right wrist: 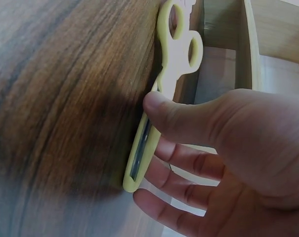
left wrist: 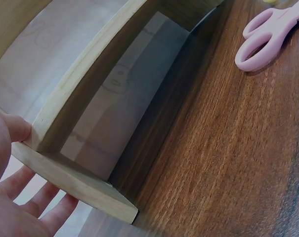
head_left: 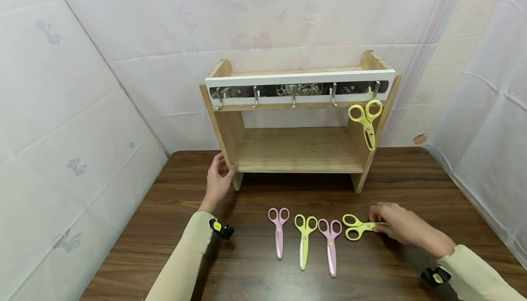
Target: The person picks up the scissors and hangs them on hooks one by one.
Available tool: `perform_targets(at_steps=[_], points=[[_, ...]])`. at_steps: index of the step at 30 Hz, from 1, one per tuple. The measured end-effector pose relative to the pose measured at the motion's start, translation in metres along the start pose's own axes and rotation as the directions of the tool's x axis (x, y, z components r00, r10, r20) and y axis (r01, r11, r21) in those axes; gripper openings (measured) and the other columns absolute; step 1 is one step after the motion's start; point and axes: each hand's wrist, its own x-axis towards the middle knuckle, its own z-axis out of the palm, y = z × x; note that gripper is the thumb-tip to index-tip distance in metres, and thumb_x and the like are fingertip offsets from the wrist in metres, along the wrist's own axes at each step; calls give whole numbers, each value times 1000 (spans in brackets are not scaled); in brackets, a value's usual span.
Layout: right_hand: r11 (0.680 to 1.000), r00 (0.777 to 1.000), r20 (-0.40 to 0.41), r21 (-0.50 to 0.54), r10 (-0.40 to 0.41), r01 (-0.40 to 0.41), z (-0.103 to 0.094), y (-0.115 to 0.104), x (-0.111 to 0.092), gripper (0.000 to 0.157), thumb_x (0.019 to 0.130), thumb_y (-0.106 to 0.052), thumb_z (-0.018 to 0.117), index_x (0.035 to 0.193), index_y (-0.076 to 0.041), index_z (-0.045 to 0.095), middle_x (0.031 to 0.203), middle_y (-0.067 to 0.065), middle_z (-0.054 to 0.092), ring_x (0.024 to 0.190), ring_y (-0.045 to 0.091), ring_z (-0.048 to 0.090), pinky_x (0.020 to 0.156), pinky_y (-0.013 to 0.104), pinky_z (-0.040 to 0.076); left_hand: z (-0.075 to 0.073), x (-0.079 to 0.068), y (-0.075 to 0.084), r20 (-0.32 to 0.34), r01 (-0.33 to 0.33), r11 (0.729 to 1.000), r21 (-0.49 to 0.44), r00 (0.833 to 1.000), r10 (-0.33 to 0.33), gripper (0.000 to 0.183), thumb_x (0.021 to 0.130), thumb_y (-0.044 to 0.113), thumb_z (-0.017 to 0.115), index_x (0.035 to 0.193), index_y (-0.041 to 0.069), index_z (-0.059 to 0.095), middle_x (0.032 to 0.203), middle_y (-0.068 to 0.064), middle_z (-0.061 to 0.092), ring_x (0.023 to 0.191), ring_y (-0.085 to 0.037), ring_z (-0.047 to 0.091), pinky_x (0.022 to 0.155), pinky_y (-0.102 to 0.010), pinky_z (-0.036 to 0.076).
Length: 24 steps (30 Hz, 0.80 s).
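My right hand pinches a pair of yellow scissors by the blades, thumb on one face and fingers at the other. In the right wrist view the scissors' handle loops point away from the palm. My left hand grips the left side panel of a wooden shelf, thumb at the front edge and fingers round the outer side. From the shelf's rightmost hook hangs another pair of yellow scissors, blades down. Between my hands lie pink scissors, yellow scissors and more pink scissors.
A white rail with several metal hooks runs across the shelf's upper front. The shelf stands towards the back of a dark wood table. Pale printed cloth hangs behind and at both sides.
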Motion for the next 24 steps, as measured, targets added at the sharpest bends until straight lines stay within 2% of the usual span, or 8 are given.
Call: perform_targets(at_steps=[5, 11, 14, 18, 24], points=[[998, 998, 2, -18, 61, -61, -1, -1, -2, 34, 81, -10, 87, 83, -27, 57, 77, -18, 51, 68, -1, 47, 56, 26, 40, 1, 0, 0, 3, 8, 1000, -5, 1000, -8, 52, 99, -1, 64, 148, -2, 46, 138, -30, 57, 121, -45, 60, 89, -43, 54], [998, 997, -48, -32, 61, -63, -1, 2, -7, 36, 82, -1, 83, 83, -26, 57, 74, -19, 51, 66, -1, 46, 56, 26, 40, 1, 1, 0, -5, 11, 1000, -13, 1000, -11, 52, 99, -1, 64, 148, -2, 46, 138, -29, 57, 123, -44, 60, 91, -43, 53], [998, 996, -70, -28, 62, -64, -2, 2, -10, 35, 82, 1, 82, 83, -25, 58, 73, -19, 52, 64, -3, 45, 55, 25, 40, 2, 1, -1, -7, 5, 1000, -18, 1000, -5, 51, 99, -1, 64, 147, -3, 46, 138, -29, 57, 123, -44, 59, 95, -48, 52], [998, 995, -81, -9, 66, -67, -2, 2, -14, 32, 82, 0, 82, 82, -22, 59, 71, -18, 52, 61, -4, 45, 53, 24, 41, 2, 1, -1, -9, 8, 1000, -24, 1000, -8, 51, 99, -2, 64, 146, -3, 46, 137, -30, 58, 122, -44, 59, 97, -54, 49], [998, 995, -83, -9, 61, -62, 0, 3, -18, 29, 81, -1, 84, 81, -17, 60, 72, -19, 53, 63, -4, 46, 54, 24, 42, 3, 1, -2, -14, 3, 1000, -26, 1000, -3, 51, 99, -2, 63, 146, -3, 47, 137, -29, 58, 121, -43, 60, 97, -53, 50]])
